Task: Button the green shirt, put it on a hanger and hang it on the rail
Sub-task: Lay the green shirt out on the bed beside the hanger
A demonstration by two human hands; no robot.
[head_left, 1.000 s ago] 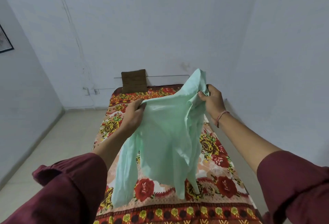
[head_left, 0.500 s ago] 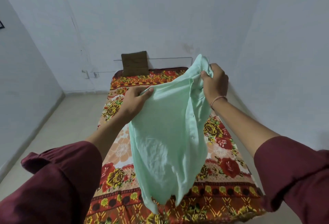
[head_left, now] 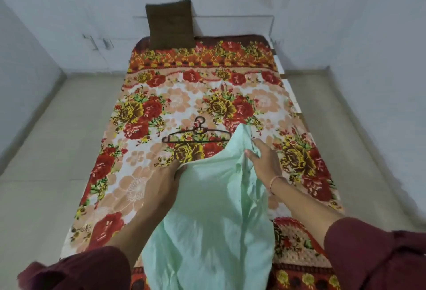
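Both hands, the left hand (head_left: 164, 180) and right hand (head_left: 265, 159) pinching its top edge, are now lowering the green shirt (head_left: 212, 216) from mid-air onto the floral bedspread (head_left: 138, 188) beside the wire hanger (head_left: 197, 134), readying it for buttoning.

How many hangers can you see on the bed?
1. A dark hanger lies flat on the flowered bedspread, just beyond the green shirt. The shirt covers its right end and could hide another.

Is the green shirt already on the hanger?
No, the hanger lies bare on the bed, while both hands hold the green shirt in front of it.
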